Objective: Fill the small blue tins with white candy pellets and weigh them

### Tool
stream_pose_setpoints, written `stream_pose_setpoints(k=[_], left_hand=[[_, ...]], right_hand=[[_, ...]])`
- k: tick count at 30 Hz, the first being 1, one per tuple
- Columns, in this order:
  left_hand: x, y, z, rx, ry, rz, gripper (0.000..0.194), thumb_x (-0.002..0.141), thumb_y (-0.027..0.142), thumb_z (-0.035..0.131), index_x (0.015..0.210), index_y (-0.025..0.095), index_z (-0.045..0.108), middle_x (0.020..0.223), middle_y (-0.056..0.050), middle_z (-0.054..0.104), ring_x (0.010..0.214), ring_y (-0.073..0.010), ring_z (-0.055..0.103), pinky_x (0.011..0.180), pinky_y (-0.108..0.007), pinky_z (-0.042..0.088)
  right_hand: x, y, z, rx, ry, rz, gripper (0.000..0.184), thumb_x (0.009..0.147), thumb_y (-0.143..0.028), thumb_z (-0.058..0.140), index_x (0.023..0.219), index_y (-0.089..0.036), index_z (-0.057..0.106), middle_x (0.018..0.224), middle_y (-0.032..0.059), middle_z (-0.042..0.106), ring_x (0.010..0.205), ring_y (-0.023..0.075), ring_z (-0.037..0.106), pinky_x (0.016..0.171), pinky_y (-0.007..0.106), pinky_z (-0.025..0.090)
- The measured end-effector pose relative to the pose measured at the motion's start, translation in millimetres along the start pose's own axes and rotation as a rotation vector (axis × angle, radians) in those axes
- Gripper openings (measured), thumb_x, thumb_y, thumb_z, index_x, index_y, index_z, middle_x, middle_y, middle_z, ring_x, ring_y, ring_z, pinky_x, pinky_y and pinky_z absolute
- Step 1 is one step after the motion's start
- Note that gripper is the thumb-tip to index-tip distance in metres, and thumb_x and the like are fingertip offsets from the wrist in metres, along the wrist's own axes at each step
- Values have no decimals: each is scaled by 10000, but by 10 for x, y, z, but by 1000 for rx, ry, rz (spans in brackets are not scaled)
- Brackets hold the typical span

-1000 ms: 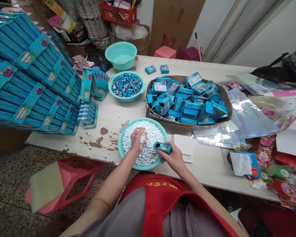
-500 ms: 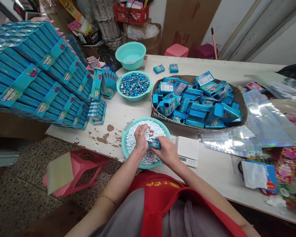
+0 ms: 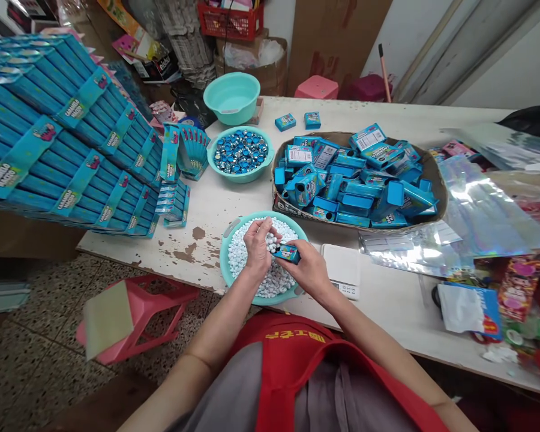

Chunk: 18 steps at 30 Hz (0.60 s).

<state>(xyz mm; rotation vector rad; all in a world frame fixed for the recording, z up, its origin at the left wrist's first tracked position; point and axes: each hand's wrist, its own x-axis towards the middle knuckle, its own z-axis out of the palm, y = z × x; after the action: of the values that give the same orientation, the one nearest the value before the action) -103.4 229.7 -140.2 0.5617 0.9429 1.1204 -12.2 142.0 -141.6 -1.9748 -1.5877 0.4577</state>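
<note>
Pellets (image 3: 238,255), small, white and rounded, fill a round turquoise plastic basin (image 3: 224,266) at the near edge of the white, chipped table (image 3: 207,204). Above them the left hand (image 3: 257,247) cups some pellets at one end of a small blue printed box (image 3: 289,253), which the right hand (image 3: 312,270) grasps over the basin. A flat white scale (image 3: 342,264) sits right of the basin.

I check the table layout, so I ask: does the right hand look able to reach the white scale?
Probably yes: the white scale lies close beside the right hand, and nothing visible stands between them. However, this hand holds a blue container, so it seems not free to grasp.
</note>
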Motion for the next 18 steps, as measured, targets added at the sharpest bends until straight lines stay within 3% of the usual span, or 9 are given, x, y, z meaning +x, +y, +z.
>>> stream_pose_setpoints(k=[10, 14, 18], left_hand=[[8, 82, 36, 30, 10, 21, 304, 719, 438, 685, 675, 156, 584, 515, 27, 537, 473, -106, 547, 535, -253, 460], [-17, 133, 42, 46, 14, 5, 346, 701, 476, 691, 697, 141, 606, 652, -3, 606, 509, -95, 566, 503, -228, 444], [-36, 167, 54, 56, 20, 40, 353, 731, 495, 658, 723, 145, 612, 517, 27, 545, 467, -92, 535, 503, -220, 434]], right_hand=[[33, -82, -29, 67, 37, -7, 267, 758, -359, 666, 966, -204, 604, 932, 67, 667, 882, 241, 613, 749, 335, 459], [39, -93, -17, 118, 29, 9, 265, 752, -359, 667, 964, -213, 604, 942, 56, 671, 883, 236, 617, 758, 340, 464], [42, -104, -19, 172, 48, 0, 272, 747, -349, 683, 966, -208, 606, 945, 60, 669, 898, 244, 617, 765, 349, 467]])
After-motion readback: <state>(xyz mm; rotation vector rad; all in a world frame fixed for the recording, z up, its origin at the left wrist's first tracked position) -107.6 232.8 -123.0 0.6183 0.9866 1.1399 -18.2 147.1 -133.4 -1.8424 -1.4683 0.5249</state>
